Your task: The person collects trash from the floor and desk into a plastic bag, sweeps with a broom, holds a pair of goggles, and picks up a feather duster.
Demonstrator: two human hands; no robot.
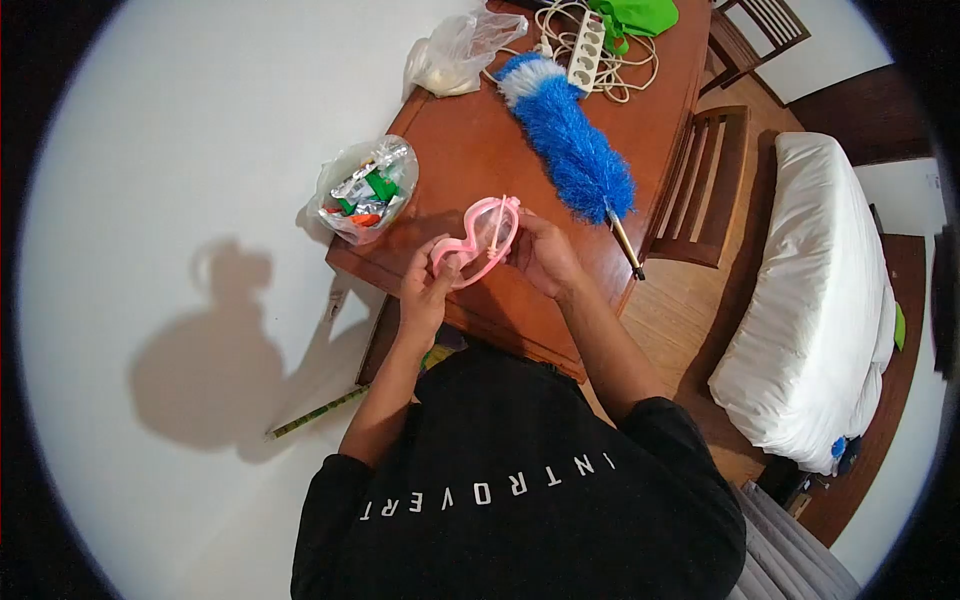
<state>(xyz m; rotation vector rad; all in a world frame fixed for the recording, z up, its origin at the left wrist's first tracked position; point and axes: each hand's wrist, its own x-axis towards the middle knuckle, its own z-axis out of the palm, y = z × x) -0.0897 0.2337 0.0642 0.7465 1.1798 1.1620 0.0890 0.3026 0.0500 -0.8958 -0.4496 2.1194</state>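
Pink goggles (469, 243), long axis approx. 8-to-2 o'clock: L hand (425, 282) grips the 8 end, R hand (548, 258) half-curled at the 2 end (actual hold? can't tell).

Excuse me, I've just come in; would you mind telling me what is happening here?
A person is handling a pink-framed item, possibly goggles, above a brown table. The left hand grips one end, while the right hand is at the other. On the table, a blue-and-white duster lies beyond the right hand, with a power strip near its fluffy end.
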